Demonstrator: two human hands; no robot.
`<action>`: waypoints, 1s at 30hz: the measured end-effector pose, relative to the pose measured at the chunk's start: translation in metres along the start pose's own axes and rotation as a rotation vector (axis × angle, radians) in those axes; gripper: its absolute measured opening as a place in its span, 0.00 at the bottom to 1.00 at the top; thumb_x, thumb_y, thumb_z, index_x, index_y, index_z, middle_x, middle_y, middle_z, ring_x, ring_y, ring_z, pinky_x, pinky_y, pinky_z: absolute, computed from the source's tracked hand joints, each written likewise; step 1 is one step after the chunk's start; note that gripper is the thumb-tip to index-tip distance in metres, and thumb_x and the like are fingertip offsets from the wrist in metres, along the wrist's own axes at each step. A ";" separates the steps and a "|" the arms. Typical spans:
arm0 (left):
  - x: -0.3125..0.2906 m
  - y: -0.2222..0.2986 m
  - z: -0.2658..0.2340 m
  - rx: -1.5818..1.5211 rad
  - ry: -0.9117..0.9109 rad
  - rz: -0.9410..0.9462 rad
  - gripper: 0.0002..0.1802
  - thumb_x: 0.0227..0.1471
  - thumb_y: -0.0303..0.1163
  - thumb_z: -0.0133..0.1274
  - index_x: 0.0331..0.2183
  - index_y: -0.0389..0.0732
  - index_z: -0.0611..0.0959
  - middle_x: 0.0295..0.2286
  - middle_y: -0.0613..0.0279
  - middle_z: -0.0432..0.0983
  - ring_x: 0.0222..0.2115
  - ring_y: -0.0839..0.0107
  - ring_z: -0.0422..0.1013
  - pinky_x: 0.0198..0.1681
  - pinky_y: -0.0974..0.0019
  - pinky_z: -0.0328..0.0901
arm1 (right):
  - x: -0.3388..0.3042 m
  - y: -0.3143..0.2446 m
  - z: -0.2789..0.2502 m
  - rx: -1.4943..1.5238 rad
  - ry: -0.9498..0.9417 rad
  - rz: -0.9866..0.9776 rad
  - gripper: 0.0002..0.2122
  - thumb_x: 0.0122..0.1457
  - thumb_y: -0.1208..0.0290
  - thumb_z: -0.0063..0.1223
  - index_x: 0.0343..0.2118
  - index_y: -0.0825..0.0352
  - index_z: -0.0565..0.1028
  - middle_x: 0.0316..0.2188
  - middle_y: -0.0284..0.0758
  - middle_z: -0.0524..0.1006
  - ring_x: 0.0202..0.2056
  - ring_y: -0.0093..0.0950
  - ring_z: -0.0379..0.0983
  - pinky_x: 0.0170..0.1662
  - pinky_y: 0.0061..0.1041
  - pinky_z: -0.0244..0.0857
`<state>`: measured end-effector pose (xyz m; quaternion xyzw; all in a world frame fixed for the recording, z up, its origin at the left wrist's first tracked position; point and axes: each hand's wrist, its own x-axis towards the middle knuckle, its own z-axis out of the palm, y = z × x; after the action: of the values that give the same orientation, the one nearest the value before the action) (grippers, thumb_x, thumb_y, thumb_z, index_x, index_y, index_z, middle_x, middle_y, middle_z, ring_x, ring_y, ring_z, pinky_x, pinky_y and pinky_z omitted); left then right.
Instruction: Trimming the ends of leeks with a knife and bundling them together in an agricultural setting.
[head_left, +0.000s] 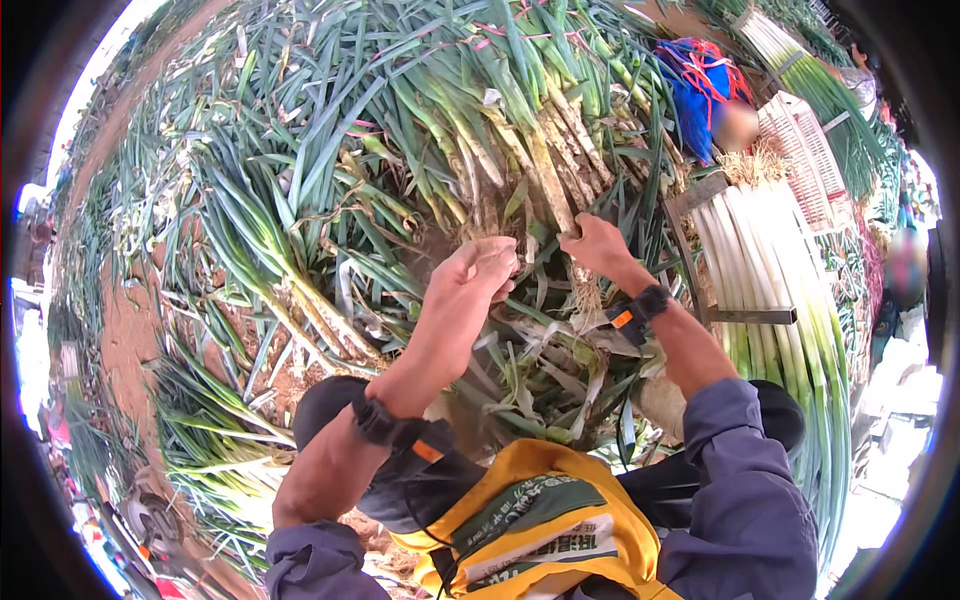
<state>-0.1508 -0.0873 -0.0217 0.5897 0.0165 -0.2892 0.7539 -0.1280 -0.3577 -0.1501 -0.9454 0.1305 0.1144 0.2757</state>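
Observation:
My right hand (597,248) is closed around the lower end of a long green onion (546,178), just above its root tuft (586,291). The stalk slants up and away into the heap of leafy green onions (400,80). My left hand (473,271) is a short way to the left, its fingers bent together; whether anything is between them is hidden. Beyond both hands lie several soil-stained stalks (465,175). Below them, stripped leaves and peelings (545,365) cover the ground between my knees.
Peeled green onions (745,250) with white stems rest in a metal frame (755,316) at right. Behind it stand a pale plastic basket (800,150) and a blue bag with red ties (693,85). More unpeeled green onions (310,310) lie at left, beside bare soil (130,330).

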 end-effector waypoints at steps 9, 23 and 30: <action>0.033 -0.023 -0.019 -0.078 0.186 -0.121 0.17 0.63 0.45 0.52 0.40 0.41 0.79 0.33 0.65 0.77 0.31 0.76 0.72 0.39 0.70 0.68 | -0.130 -0.079 -0.137 0.555 -0.172 -0.020 0.17 0.63 0.59 0.56 0.31 0.73 0.75 0.21 0.26 0.71 0.23 0.15 0.66 0.25 0.23 0.60; 0.071 -0.029 0.090 -0.591 0.008 0.074 0.15 0.64 0.40 0.50 0.42 0.38 0.78 0.34 0.60 0.79 0.32 0.71 0.74 0.40 0.65 0.68 | -0.268 -0.078 -0.168 0.182 -0.421 -0.094 0.14 0.57 0.70 0.62 0.43 0.74 0.77 0.30 0.33 0.79 0.29 0.19 0.72 0.32 0.23 0.67; 0.016 0.054 0.030 -0.544 0.048 0.455 0.12 0.55 0.41 0.62 0.34 0.43 0.82 0.29 0.64 0.80 0.31 0.73 0.74 0.39 0.67 0.67 | -0.255 -0.103 -0.151 0.409 -0.405 -0.111 0.14 0.55 0.74 0.62 0.44 0.72 0.76 0.29 0.35 0.79 0.30 0.20 0.75 0.34 0.22 0.71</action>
<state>-0.1223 -0.1140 0.0291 0.3626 -0.0213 -0.0850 0.9278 -0.3135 -0.3105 0.0983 -0.8338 0.0411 0.2570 0.4869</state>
